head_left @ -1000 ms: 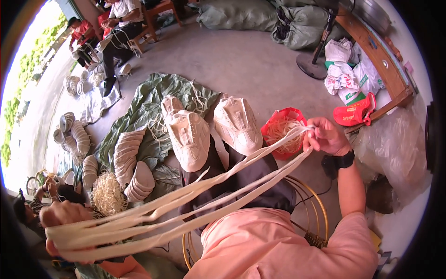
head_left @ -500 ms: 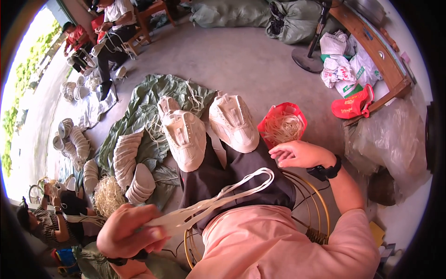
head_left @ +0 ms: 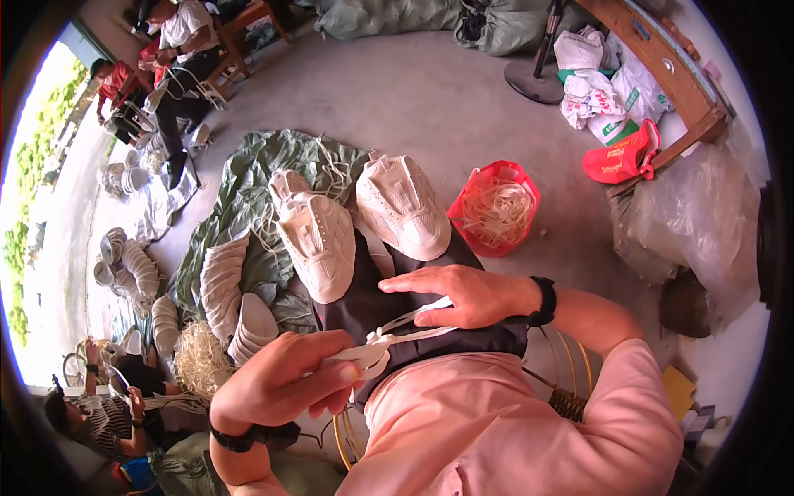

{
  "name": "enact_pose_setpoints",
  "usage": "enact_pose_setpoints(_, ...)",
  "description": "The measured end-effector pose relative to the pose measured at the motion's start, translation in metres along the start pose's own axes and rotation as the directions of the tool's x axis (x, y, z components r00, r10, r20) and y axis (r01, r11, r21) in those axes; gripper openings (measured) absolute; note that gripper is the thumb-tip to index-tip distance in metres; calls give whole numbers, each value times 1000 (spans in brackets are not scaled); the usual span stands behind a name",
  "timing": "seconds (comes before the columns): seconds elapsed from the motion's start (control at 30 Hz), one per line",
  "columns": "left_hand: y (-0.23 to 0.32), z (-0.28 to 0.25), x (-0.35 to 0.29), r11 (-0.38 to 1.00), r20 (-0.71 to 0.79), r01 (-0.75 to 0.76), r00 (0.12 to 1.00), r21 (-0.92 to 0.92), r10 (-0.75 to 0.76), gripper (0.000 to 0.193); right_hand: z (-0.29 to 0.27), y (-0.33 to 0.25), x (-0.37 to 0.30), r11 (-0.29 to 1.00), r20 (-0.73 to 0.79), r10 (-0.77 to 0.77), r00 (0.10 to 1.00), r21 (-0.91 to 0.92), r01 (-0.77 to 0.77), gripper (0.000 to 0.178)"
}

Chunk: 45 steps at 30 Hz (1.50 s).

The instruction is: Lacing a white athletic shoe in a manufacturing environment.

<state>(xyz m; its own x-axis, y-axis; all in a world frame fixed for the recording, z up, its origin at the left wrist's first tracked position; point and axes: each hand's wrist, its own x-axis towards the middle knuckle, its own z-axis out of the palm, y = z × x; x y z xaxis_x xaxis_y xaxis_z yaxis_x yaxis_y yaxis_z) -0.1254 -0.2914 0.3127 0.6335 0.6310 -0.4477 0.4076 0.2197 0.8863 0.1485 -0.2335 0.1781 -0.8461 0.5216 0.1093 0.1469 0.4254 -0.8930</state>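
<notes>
A bundle of white shoelaces (head_left: 368,354) is gripped in my left hand (head_left: 289,376), closed in front of my waist. Its looped end reaches my right hand (head_left: 475,298), where the strands pass around the thumb; the index finger stretches out to the left. Beyond my hands, two white sneakers (head_left: 317,248) (head_left: 403,207) rest at the knees of my dark trousers, toes toward me. Part of another white shoe (head_left: 287,183) shows behind the left one. No laces are threaded through the visible front of the left sneaker.
A red bag (head_left: 496,211) of loose laces stands right of the sneakers. Stacked shoe pieces (head_left: 222,285) and a lace pile (head_left: 201,360) lie left, near a green sheet (head_left: 240,190). Other people sit at far left and lower left. A fan base (head_left: 533,83) stands at the back right.
My right hand has come down and left from beside the red bag to the lace loop. My left hand has moved right and up, and the laces are now drawn between both hands.
</notes>
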Motion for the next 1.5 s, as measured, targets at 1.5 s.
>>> enact_pose_setpoints(1.5, -53, 19, 73, 988, -42, -47, 998, -150, 41, 38, -2, -24, -1, 895, 32, 196, 980, 403, -192, 37)
